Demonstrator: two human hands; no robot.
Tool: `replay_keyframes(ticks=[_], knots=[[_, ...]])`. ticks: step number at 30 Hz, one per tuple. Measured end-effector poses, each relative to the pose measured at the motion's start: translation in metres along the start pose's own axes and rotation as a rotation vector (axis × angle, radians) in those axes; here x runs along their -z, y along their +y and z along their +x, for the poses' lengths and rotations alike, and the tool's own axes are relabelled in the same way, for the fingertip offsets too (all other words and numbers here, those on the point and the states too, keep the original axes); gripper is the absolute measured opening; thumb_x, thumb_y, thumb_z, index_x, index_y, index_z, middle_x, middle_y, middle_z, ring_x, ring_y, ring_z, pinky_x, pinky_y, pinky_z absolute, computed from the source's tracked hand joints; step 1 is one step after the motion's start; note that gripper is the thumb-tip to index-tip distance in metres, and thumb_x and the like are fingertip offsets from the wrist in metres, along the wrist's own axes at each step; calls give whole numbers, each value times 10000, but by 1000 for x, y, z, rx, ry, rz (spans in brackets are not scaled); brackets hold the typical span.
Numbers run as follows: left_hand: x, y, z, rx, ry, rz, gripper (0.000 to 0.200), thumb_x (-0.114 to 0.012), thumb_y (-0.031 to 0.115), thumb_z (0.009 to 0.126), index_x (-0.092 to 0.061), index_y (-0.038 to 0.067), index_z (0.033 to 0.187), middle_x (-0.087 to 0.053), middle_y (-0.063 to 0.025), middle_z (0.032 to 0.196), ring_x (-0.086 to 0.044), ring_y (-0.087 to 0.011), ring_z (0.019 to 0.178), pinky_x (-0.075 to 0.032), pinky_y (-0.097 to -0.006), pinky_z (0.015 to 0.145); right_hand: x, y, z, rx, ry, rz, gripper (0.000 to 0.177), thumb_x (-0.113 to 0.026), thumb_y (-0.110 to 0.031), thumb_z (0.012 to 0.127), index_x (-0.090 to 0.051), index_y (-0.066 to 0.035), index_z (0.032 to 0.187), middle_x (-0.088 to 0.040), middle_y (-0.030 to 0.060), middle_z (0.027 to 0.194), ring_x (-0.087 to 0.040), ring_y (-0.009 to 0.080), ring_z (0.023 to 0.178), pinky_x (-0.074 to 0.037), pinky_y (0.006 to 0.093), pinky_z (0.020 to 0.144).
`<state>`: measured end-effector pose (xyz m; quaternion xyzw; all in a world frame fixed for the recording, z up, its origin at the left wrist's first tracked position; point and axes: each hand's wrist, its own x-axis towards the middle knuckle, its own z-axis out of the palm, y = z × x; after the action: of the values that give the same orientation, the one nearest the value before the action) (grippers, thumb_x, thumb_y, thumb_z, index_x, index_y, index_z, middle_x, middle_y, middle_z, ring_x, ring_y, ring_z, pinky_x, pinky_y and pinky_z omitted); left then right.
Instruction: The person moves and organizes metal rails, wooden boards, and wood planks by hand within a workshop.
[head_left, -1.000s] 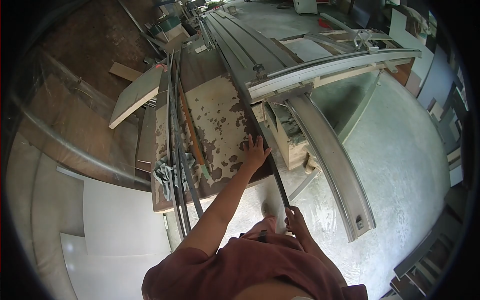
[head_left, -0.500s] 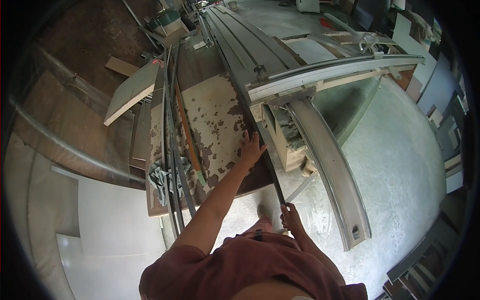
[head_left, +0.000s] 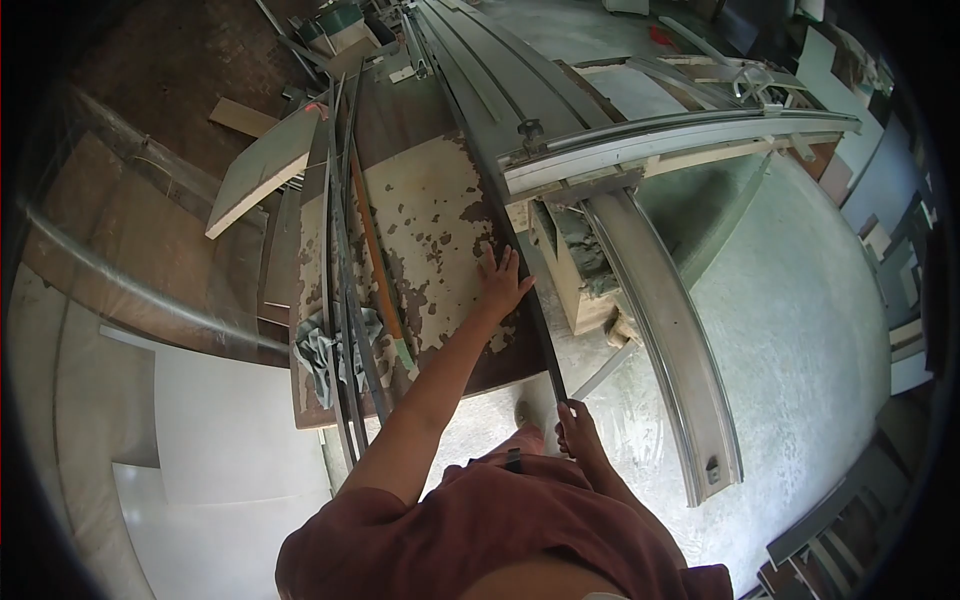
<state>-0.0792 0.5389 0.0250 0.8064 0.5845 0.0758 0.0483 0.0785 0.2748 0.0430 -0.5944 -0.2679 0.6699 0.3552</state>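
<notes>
A long, narrow dark strip (head_left: pixel 543 335) runs along the right edge of the worn table (head_left: pixel 425 195), beside the grey sliding bed of a machine (head_left: pixel 500 75). My left hand (head_left: pixel 503 285) rests on the peeling tabletop with its fingers spread, its thumb side close to the strip. At the strip's near end, which juts past the table's front edge, my right hand (head_left: pixel 578 432) is closed around it. The undersides of the right fingers are partly hidden.
Several long thin bars (head_left: pixel 347 250), an orange-brown strip (head_left: pixel 372 240) and a crumpled cloth (head_left: pixel 318 355) lie on the table's left. A metal rail (head_left: pixel 665 330) extends toward me on the right, below a long aluminium fence (head_left: pixel 680 150). White panels (head_left: pixel 235 425) stand at left.
The view has shifted slightly, with the far table and machine appearing a little higher. Both hands keep nearly the same places, the left flat on the table and the right on the strip.
</notes>
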Motion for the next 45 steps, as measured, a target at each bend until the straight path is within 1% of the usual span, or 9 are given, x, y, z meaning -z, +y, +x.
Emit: replay_keyframes(ticks=[4, 13, 22, 29, 35, 37, 41, 45], knots=[[1, -4, 9, 7, -23, 21, 718, -335, 555, 845, -247, 34, 1331, -194, -118, 1407, -29, -394, 1298, -115, -600, 990, -2, -6, 8, -1, -6, 2, 417, -483, -333, 879, -375, -44, 1159, -436, 13, 579, -374, 69, 424, -300, 214, 367], [10, -10, 25, 36, -91, -1, 738, -335, 561, 842, -211, 33, 1343, -176, -115, 1412, -29, -387, 1299, -115, -589, 999, -8, -9, 27, 10, 5, -3, 406, -491, -339, 875, -387, -54, 1145, -439, 12, 576, -381, 69, 428, -311, 221, 366], [7, -23, 39, 19, -62, -22, 730, -344, 555, 843, -217, 37, 1340, -185, -119, 1408, -60, -397, 1293, -143, -598, 987, -12, -17, 42, 8, -11, -10, 420, -487, -346, 876, -380, -51, 1155, -442, 11, 582, -379, 66, 433, -317, 219, 374], [11, -29, 50, 31, -91, -51, 715, -355, 542, 848, -222, 37, 1336, -196, -129, 1402, -47, -397, 1295, -146, -601, 985, -16, -24, 53, 18, -17, -5, 435, -490, -343, 875, -372, -34, 1158, -448, 14, 599, -377, 63, 434, -319, 216, 376], [9, -36, 60, 14, -60, -25, 717, -350, 547, 848, -232, 32, 1334, -206, -129, 1400, -41, -394, 1297, -145, -598, 986, -20, -31, 62, -24, 21, -49, 441, -498, -344, 871, -361, -5, 1118, -455, 25, 619, -388, 71, 444, -332, 219, 382], [11, -38, 62, 23, -76, -54, 721, -348, 550, 847, -231, 32, 1335, -203, -126, 1402, -40, -392, 1298, -146, -597, 986, -22, -35, 62, -50, 11, -15, 457, -509, -355, 864, -348, 1, 1100, -458, 30, 632, -411, 78, 469, -354, 221, 396], [11, -41, 63, 23, -69, -70, 724, -344, 554, 846, -230, 32, 1335, -205, -127, 1401, -40, -390, 1299, -148, -596, 985, -24, -38, 64, -90, 24, -51, 480, -517, -373, 855, -340, 4, 1094, -462, 35, 648, -436, 88, 496, -389, 226, 417], [10, -44, 63, 16, -59, -97, 721, -340, 555, 847, -237, 30, 1331, -218, -130, 1395, -43, -390, 1298, -144, -594, 985, -26, -46, 61, -122, 21, -44, 512, -525, -395, 844, -337, 9, 1097, -472, 59, 711, -474, 111, 528, -458, 254, 464]])
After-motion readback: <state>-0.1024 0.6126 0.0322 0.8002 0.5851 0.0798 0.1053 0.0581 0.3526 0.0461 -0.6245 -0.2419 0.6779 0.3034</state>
